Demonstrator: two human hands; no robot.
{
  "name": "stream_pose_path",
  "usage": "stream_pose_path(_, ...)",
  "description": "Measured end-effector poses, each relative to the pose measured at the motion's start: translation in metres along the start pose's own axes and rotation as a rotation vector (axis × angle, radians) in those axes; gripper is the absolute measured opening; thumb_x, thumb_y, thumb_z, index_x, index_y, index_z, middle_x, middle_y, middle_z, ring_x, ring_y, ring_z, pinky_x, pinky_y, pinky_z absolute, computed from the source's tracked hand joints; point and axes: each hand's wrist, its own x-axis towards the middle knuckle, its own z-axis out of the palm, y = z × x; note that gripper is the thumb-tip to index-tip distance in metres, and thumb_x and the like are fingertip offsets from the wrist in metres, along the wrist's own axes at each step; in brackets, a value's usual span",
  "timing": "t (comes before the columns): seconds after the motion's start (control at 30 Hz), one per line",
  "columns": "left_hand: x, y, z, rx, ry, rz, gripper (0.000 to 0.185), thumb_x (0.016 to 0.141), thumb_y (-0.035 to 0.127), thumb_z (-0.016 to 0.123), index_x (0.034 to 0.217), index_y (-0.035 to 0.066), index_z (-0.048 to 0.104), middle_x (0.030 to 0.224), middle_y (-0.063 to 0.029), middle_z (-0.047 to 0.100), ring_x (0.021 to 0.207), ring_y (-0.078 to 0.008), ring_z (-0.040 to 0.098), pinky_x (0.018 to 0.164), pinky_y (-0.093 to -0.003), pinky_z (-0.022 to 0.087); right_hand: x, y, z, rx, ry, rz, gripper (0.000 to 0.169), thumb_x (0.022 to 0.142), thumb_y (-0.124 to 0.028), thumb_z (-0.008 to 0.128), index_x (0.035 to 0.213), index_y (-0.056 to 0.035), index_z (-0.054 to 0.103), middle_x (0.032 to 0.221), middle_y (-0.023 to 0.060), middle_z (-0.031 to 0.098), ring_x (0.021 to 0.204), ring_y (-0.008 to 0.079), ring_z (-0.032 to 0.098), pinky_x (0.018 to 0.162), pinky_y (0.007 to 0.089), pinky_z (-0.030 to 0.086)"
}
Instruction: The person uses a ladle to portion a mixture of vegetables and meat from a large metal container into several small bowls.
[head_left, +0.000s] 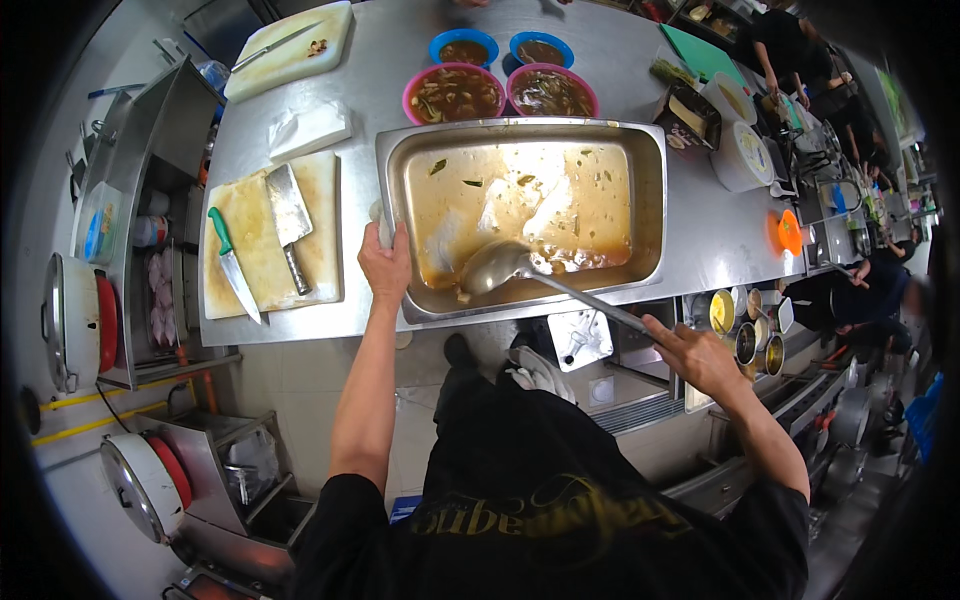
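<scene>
A deep steel gastronorm pan (649, 214) sits at the table's near edge, with thin brown broth and a few green leaf scraps on its bottom. Its left rim is in the grip of my left hand (385, 262), with what looks like a pale cloth beneath the fingers. My right hand (694, 356) holds the long handle of a steel ladle (491, 271), whose bowl rests low in the pan's near left part. Just beyond the pan stand two pink bowls (454, 94) (553, 90) of soup with vegetables. Behind them are two blue bowls (463, 51) (541, 52) with brown soup.
Left on the steel table (367, 90), a cutting board (217, 281) bears a cleaver (289, 210) and a green-handled knife (236, 270). Another board (292, 60) with a knife lies farther back. White tubs (742, 157) and an orange bowl (789, 232) stand right. Other people work at far right.
</scene>
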Motion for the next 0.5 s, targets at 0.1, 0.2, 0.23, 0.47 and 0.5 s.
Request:
stream_pose_path(0.1, -0.007, 0.003, 0.001, -0.007, -0.002, -0.033, 0.027, 0.097, 0.021, 0.075, 0.106, -0.003, 0.066, 0.082, -0.0160, 0.073, 0.056, -0.0184, 0.063, 0.055, -0.0341, 0.050, -0.023, -0.002, -0.024, 0.296, 0.065, 0.177, 0.058, 0.096, -0.020, 0.075, 0.148, -0.0017, 0.057, 0.092, 0.0229, 0.073, 0.080, 0.0396, 0.074, 0.072, 0.0455, 0.059)
stream_pose_path(0.2, -0.011, 0.012, 0.002, -0.024, 0.008, -0.049, 0.026, 0.097, 0.019, 0.075, 0.105, -0.004, 0.065, 0.082, -0.0164, 0.073, 0.057, -0.0190, 0.063, 0.055, -0.0345, 0.050, -0.037, -0.001, -0.040, 0.506, 0.068, 0.442, 0.050, 0.095, -0.016, 0.076, 0.139, 0.0039, 0.064, 0.113, 0.0312, 0.073, 0.103, 0.0415, 0.075, 0.087, 0.0420, 0.058)
stream_pose_path(0.23, -0.011, 0.015, 0.001, -0.029, 0.018, -0.040, 0.026, 0.097, 0.019, 0.075, 0.105, -0.004, 0.065, 0.082, -0.0165, 0.072, 0.057, -0.0190, 0.063, 0.054, -0.0347, 0.050, -0.040, 0.000, -0.039, 0.497, 0.079, 0.451, 0.050, 0.095, -0.016, 0.076, 0.140, 0.0037, 0.063, 0.113, 0.0311, 0.073, 0.103, 0.0413, 0.075, 0.088, 0.0422, 0.058)
stream_pose_path(0.47, -0.012, 0.019, 0.002, -0.060, 0.074, 0.042, 0.029, 0.096, 0.018, 0.076, 0.107, -0.006, 0.065, 0.080, -0.0191, 0.071, 0.056, -0.0242, 0.065, 0.053, -0.0365, 0.050, -0.057, 0.005, -0.005, 0.519, 0.030, 0.483, 0.050, 0.094, -0.018, 0.078, 0.137, 0.0032, 0.066, 0.102, 0.0267, 0.076, 0.098, 0.0406, 0.076, 0.088, 0.0427, 0.057)
stream_pose_path(0.5, -0.011, 0.023, 0.003, -0.032, 0.062, 0.020, 0.029, 0.095, 0.019, 0.076, 0.107, -0.006, 0.065, 0.079, -0.0194, 0.071, 0.056, -0.0254, 0.066, 0.053, -0.0372, 0.050, -0.057, 0.003, -0.001, 0.515, 0.034, 0.461, 0.050, 0.094, -0.018, 0.077, 0.138, 0.0038, 0.065, 0.102, 0.0272, 0.076, 0.097, 0.0405, 0.076, 0.088, 0.0430, 0.057)
